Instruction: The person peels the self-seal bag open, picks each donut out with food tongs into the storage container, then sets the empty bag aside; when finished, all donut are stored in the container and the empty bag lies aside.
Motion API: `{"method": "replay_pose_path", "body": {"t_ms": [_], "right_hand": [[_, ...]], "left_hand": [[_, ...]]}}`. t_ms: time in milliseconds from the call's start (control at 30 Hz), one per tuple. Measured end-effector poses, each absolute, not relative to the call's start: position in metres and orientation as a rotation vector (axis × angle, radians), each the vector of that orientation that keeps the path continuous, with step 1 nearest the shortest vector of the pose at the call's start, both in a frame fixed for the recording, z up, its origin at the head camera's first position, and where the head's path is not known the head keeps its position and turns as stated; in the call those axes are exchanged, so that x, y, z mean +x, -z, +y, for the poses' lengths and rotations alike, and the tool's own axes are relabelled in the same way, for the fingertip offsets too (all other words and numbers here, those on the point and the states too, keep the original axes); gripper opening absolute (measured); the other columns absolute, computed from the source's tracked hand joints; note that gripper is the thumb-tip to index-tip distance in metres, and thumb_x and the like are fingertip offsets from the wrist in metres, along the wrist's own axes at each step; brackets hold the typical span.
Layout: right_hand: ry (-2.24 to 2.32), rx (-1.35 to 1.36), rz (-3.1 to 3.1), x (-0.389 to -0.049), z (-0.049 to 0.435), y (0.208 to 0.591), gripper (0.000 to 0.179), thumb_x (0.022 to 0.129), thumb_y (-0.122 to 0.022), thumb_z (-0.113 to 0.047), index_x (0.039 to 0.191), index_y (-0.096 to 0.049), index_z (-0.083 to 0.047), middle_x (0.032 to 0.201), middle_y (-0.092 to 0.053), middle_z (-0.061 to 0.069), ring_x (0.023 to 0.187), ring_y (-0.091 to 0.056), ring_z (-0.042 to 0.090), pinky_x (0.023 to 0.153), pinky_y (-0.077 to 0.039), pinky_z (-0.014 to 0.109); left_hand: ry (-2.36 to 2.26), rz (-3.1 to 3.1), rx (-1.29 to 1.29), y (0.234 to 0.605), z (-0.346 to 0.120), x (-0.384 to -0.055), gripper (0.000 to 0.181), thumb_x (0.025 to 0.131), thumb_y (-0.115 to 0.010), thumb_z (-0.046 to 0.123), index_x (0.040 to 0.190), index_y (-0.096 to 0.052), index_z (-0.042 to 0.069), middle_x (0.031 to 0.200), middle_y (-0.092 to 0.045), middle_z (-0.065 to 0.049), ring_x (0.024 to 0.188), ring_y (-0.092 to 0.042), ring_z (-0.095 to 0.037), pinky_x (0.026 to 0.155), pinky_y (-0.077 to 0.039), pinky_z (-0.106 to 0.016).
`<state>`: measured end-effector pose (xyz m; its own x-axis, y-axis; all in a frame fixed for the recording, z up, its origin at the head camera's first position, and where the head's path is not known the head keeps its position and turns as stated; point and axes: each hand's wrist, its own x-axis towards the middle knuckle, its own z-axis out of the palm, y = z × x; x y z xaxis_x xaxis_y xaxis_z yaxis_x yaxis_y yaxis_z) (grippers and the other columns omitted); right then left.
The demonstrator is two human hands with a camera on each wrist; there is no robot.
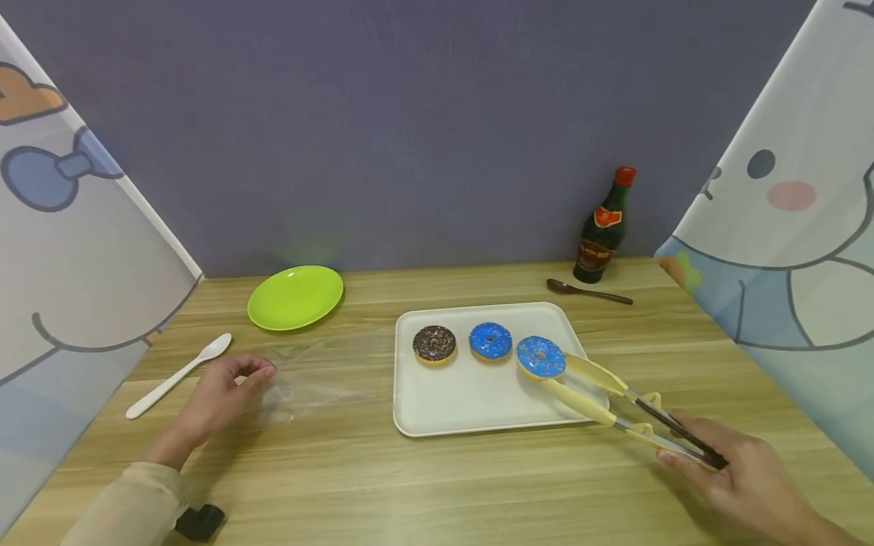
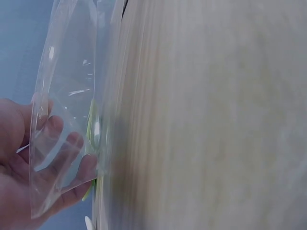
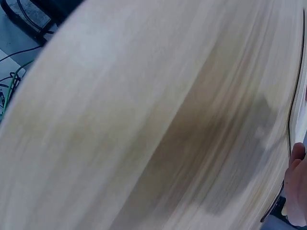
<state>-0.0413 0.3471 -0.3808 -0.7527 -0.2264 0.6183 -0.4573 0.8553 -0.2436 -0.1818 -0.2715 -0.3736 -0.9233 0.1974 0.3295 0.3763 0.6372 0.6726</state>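
Observation:
In the head view my left hand (image 1: 225, 390) pinches the edge of a clear plastic bag (image 1: 321, 383) above the left of the table. The left wrist view shows fingers (image 2: 10, 139) behind the transparent bag (image 2: 72, 62). My right hand (image 1: 747, 474) grips cream-tipped tongs (image 1: 582, 402) near their dark hinge end. Between the tong tips is a blue sprinkled donut (image 1: 529, 355), at the right part of a white tray (image 1: 471, 417). Another blue donut (image 1: 486, 332) and a chocolate donut (image 1: 430, 339) lie on the tray. Only part of the right hand (image 3: 297, 187) enters the right wrist view.
A lime-green plate (image 1: 295, 298) lies at the back left, with a white spoon (image 1: 174, 381) left of my left hand. A dark bottle (image 1: 599, 239) stands at the back right, near a brown spoon (image 1: 590, 292). Walls border the wooden table (image 1: 328, 485).

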Motion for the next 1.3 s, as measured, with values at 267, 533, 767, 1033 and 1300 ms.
{"method": "replay_pose_path", "body": {"t_ms": [267, 533, 767, 1033, 1300], "right_hand": [[-0.428, 0.449, -2.444, -0.059, 0.357, 0.383, 0.061, 0.050, -0.091, -0.018, 0.103, -0.069, 0.003, 0.090, -0.069, 0.017, 0.069, -0.065, 0.016, 0.056, -0.045, 0.017], [-0.448, 0.365, -2.548, -0.067, 0.352, 0.383, 0.059, 0.063, -0.087, -0.026, 0.108, -0.066, 0.006, 0.090, -0.067, 0.025, 0.057, -0.056, 0.011, 0.041, -0.040, 0.032], [-0.444, 0.333, -2.590, -0.073, 0.350, 0.383, 0.058, 0.068, -0.084, -0.029, 0.110, -0.065, 0.007, 0.089, -0.067, 0.025, 0.063, -0.063, 0.032, 0.042, -0.041, 0.034], [-0.471, 0.311, -2.610, -0.075, 0.348, 0.383, 0.059, 0.069, -0.084, -0.029, 0.112, -0.064, 0.006, 0.093, -0.065, 0.028, 0.072, -0.063, 0.044, 0.047, -0.046, 0.049], [-0.466, 0.331, -2.587, -0.075, 0.348, 0.383, 0.061, 0.067, -0.085, -0.030, 0.111, -0.064, 0.006, 0.093, -0.065, 0.028, 0.072, -0.063, 0.044, 0.049, -0.046, 0.052]], "left_hand": [[1.084, -2.668, -0.434, 0.374, -0.273, -0.183, 0.007, 0.092, -0.062, 0.005, 0.088, -0.065, 0.000, 0.083, -0.065, -0.006, 0.071, -0.052, -0.005, 0.058, -0.043, -0.023], [1.023, -2.692, -0.430, 0.373, -0.272, -0.184, 0.006, 0.091, -0.063, 0.005, 0.088, -0.067, 0.002, 0.085, -0.066, -0.005, 0.076, -0.054, -0.005, 0.062, -0.044, -0.023], [0.950, -2.676, -0.460, 0.372, -0.272, -0.184, 0.004, 0.087, -0.067, 0.003, 0.084, -0.067, 0.005, 0.081, -0.065, -0.001, 0.075, -0.056, -0.008, 0.064, -0.046, -0.024], [0.890, -2.630, -0.523, 0.373, -0.271, -0.185, 0.008, 0.083, -0.070, 0.000, 0.080, -0.067, 0.007, 0.068, -0.055, 0.006, 0.061, -0.045, -0.006, 0.050, -0.037, -0.024], [0.858, -2.657, -0.539, 0.372, -0.270, -0.184, 0.009, 0.083, -0.071, 0.000, 0.078, -0.067, 0.006, 0.066, -0.053, 0.006, 0.054, -0.039, -0.005, 0.046, -0.034, -0.024]]}}
